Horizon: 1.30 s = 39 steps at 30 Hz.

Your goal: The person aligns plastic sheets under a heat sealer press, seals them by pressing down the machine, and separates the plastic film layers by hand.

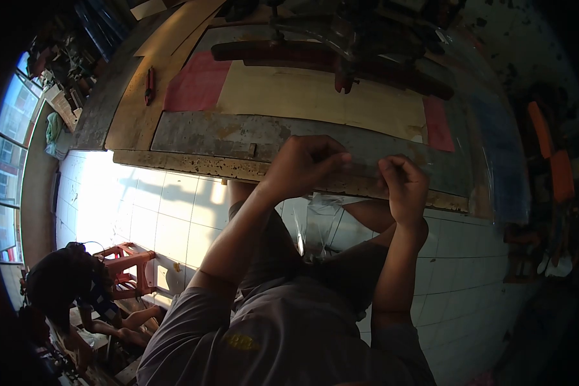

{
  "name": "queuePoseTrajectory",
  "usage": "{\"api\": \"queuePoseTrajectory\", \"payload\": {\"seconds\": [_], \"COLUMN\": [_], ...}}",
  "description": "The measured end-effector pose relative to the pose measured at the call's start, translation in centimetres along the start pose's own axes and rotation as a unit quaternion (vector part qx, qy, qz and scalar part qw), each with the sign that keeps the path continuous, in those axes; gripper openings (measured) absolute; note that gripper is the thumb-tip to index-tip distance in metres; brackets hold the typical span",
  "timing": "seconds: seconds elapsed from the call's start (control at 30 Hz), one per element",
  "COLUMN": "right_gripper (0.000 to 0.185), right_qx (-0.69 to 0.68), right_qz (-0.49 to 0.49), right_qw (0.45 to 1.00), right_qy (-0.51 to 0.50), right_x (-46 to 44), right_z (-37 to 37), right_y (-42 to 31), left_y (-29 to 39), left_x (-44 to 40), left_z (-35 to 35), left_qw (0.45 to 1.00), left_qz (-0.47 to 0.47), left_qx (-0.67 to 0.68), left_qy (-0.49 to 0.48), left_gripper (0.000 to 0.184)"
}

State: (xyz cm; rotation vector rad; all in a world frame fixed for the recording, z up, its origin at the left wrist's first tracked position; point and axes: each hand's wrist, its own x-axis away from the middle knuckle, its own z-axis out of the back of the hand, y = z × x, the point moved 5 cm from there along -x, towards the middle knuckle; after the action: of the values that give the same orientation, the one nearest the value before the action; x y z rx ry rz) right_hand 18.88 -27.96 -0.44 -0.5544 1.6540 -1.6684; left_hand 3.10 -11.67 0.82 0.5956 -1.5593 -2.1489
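Observation:
My left hand (305,164) is over the front edge of the workbench (199,138), its thumb and fingers pinched together. To its right, my right hand (405,183) is raised at the same edge, also with thumb and fingertips pressed together. Whatever lies between the fingertips is too small or too faint to make out. Below the hands, a crumpled piece of clear plastic (318,222) hangs at my lap; whether either hand touches it I cannot tell. Beyond the hands lies a pale yellow sheet (302,93) with pink end pieces (199,82).
A dark machine with a long red bar (289,55) stands over the sheet. A red utility knife (149,87) lies at left on the wood. Bluish plastic sheeting (498,161) hangs at right. Behind me on the left, a person (61,283) crouches beside a red stool (130,267).

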Motion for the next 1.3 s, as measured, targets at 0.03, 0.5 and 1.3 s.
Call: {"api": "queuePoseTrajectory", "payload": {"seconds": [0.03, 0.5, 1.3], "right_gripper": [0.012, 0.012, 0.014], "right_qx": [-0.002, -0.001, 0.094], "right_qz": [0.002, 0.004, 0.052], "right_qw": [1.0, 1.0, 0.993], "right_qy": [-0.002, -0.029, -0.055], "right_x": [0.0, 0.1, 0.1], "right_z": [0.0, -0.2, -1.4], "right_y": [0.0, 0.1, -1.1], "left_y": [0.0, -0.5, 0.1], "left_x": [0.0, 0.1, -0.2], "left_z": [0.0, 0.1, -0.6], "left_qw": [1.0, 0.998, 0.998], "left_qz": [0.006, 0.028, -0.026], "left_qx": [0.006, 0.055, 0.019], "left_qy": [0.002, 0.013, -0.06], "left_gripper": [0.026, 0.029, 0.025]}}
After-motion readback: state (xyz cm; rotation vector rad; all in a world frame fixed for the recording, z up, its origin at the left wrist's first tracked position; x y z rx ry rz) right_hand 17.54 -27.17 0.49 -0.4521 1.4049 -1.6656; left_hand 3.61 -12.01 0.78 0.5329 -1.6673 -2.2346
